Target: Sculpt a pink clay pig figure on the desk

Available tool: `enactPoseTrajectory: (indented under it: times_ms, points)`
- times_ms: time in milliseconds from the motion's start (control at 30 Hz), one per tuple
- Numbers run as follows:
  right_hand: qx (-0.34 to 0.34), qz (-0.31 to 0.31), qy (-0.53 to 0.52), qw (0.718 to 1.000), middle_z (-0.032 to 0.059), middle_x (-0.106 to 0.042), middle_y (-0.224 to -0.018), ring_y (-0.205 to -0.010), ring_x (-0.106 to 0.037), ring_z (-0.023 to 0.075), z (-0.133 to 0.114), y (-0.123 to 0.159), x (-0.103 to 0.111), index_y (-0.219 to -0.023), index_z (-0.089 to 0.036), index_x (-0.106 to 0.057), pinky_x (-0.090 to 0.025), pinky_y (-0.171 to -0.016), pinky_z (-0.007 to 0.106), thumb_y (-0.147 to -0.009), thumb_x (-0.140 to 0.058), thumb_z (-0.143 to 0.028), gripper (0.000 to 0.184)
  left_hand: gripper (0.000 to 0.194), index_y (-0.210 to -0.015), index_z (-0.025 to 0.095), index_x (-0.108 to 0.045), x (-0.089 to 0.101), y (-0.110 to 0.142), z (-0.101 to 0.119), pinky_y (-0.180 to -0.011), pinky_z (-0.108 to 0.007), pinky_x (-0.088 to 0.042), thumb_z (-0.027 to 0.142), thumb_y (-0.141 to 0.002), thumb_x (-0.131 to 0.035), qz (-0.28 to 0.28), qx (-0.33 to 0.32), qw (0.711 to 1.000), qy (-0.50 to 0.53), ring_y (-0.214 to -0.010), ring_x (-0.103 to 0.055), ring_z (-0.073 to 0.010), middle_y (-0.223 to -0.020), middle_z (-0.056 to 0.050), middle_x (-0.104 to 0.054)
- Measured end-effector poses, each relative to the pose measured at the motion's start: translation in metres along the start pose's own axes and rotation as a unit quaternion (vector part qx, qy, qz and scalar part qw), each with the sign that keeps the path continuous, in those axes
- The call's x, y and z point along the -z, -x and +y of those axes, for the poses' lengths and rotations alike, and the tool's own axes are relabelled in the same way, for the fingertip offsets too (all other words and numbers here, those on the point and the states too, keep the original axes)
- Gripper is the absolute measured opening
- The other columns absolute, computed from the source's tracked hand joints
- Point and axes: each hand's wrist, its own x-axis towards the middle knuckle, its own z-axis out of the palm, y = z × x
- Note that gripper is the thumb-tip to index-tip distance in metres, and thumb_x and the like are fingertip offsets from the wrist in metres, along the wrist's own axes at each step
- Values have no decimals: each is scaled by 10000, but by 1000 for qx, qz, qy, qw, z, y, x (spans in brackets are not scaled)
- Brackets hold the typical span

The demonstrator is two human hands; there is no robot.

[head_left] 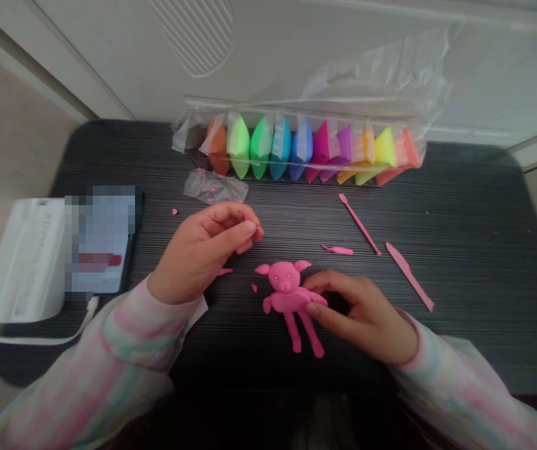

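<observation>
Dark ribbed table [479, 212], pale panel [306, 44] behind

The pig [284, 304] looks smooth and matt, like clay. The far bag [381, 78] is glossy plastic; the table [474, 212] looks finely ribbed.

Pixelation obscures the smartphone screen [102, 240]. The right hand [366, 312] partly hides one arm of the pink clay pig [289, 301]; whether the left hand [202, 250] pinches anything is unclear. The bottom edge crops both sleeves [104, 369].
</observation>
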Motion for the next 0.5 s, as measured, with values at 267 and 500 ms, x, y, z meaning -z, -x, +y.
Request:
enactPoseTrajectory:
  times_ms: [267, 500]
  points:
    - [-98, 67, 72, 990, -9, -645, -710, -546, -543, 96, 1, 0, -2, -944, -203, -596, -397, -495, 212, -818, -487, -333, 212, 139, -795, 197, -638, 22, 1, 13, -699, -251, -419, 311, -745, -577, 39, -112, 930, -347, -764, -563, -144, -821, -2, -627]
    - [-82, 138, 254, 954, -8, -618, -608, -494, -548, 109, 4, 1, -1, -937, -162, -593, -391, -494, 238, -816, -485, -336, 238, 191, -779, 228, -682, 41, -3, 15, -814, -296, -419, 360, -748, -547, -45, -134, 888, -438, -818, -575, -170, -833, -3, -650]
